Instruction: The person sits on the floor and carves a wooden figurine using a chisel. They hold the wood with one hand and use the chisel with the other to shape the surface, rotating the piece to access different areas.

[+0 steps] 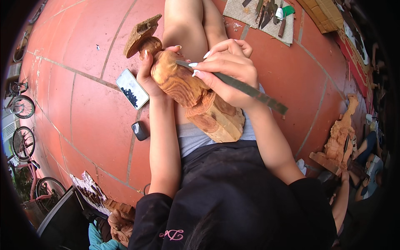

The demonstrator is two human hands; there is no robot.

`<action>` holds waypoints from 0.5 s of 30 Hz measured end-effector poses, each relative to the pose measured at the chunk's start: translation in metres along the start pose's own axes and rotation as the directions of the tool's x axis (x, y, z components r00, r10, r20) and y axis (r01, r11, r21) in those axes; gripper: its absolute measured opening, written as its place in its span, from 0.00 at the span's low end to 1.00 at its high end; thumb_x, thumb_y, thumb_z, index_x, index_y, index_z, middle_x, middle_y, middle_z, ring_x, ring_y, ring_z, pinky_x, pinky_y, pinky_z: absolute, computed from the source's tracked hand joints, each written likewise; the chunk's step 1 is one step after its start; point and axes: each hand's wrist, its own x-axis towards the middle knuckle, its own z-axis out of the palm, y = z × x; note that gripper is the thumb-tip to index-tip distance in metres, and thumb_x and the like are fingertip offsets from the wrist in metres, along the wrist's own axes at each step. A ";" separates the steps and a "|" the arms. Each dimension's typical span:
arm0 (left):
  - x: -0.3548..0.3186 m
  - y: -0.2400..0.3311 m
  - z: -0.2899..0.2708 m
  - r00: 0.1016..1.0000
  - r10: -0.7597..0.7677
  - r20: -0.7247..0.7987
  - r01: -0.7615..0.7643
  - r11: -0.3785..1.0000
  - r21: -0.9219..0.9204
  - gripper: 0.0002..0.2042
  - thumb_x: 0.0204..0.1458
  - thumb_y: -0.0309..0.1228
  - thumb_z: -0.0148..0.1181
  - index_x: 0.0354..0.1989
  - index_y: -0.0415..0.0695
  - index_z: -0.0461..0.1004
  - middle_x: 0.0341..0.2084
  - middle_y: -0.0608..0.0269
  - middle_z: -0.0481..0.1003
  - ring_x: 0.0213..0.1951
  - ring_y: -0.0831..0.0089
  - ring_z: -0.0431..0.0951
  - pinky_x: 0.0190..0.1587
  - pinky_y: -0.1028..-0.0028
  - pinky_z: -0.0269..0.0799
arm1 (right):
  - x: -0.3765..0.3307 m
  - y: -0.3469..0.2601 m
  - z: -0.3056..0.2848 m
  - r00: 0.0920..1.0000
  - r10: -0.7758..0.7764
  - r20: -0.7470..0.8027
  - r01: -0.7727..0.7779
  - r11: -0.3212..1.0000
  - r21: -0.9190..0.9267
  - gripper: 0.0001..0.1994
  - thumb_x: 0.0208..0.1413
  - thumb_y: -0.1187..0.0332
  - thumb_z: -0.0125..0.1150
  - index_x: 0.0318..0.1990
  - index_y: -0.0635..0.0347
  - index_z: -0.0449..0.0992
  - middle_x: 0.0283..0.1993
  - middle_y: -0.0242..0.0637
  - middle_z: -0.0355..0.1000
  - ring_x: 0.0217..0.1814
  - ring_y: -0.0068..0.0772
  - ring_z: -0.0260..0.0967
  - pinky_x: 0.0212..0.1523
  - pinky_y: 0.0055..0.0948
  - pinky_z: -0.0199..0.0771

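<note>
A carved wooden figure (180, 81) with a wide hat-like top lies tilted across my lap. Its uncarved block base (221, 121) rests against my body. My left hand (146, 77) is wrapped round its neck, with the thumb on the near side and fingertips showing beyond. Pinched in my right hand (235, 68) is a flat steel chisel (258, 96), its tip at the figure's upper body. The chisel's other end sticks out past my right wrist.
On the tiled floor to the left lie a phone (132, 89) and a small black case (140, 130). Tools lie on a cloth (241, 18) at the far right, beside a cardboard box (323, 14). Other people sit near carvings (339, 139) at both sides; bicycles (23, 143) stand left.
</note>
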 end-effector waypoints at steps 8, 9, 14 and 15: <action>0.001 -0.002 -0.001 0.999 -0.004 0.036 0.006 0.999 -0.046 0.34 0.59 0.52 0.43 0.45 0.23 0.71 0.31 0.39 0.78 0.35 0.49 0.80 0.40 0.59 0.78 | 0.000 0.000 0.000 1.000 0.001 -0.021 -0.001 1.000 0.030 0.06 0.40 0.74 0.69 0.28 0.51 0.83 0.25 0.22 0.75 0.38 0.22 0.69 0.55 0.36 0.50; 0.001 -0.001 -0.001 0.999 0.001 0.038 0.001 0.999 -0.051 0.34 0.59 0.52 0.43 0.45 0.22 0.71 0.31 0.39 0.78 0.35 0.48 0.80 0.40 0.59 0.78 | -0.001 0.002 0.001 1.000 0.004 -0.014 -0.004 1.000 0.026 0.06 0.41 0.73 0.69 0.29 0.51 0.84 0.25 0.21 0.75 0.38 0.22 0.69 0.55 0.36 0.50; -0.001 0.001 -0.007 0.999 -0.004 0.045 0.006 0.999 -0.036 0.33 0.59 0.51 0.43 0.45 0.23 0.72 0.33 0.39 0.78 0.35 0.48 0.80 0.41 0.59 0.78 | -0.007 0.003 -0.018 0.991 0.056 0.120 -0.058 0.998 0.012 0.05 0.45 0.74 0.68 0.33 0.57 0.83 0.28 0.26 0.78 0.42 0.27 0.70 0.53 0.31 0.54; 0.000 -0.001 -0.006 0.999 -0.014 0.043 0.016 0.999 -0.051 0.33 0.59 0.51 0.43 0.45 0.23 0.72 0.33 0.39 0.78 0.35 0.48 0.80 0.41 0.58 0.78 | -0.005 0.004 -0.016 0.992 0.064 0.109 -0.069 0.997 0.041 0.05 0.45 0.73 0.68 0.33 0.57 0.83 0.28 0.26 0.79 0.42 0.26 0.69 0.53 0.31 0.54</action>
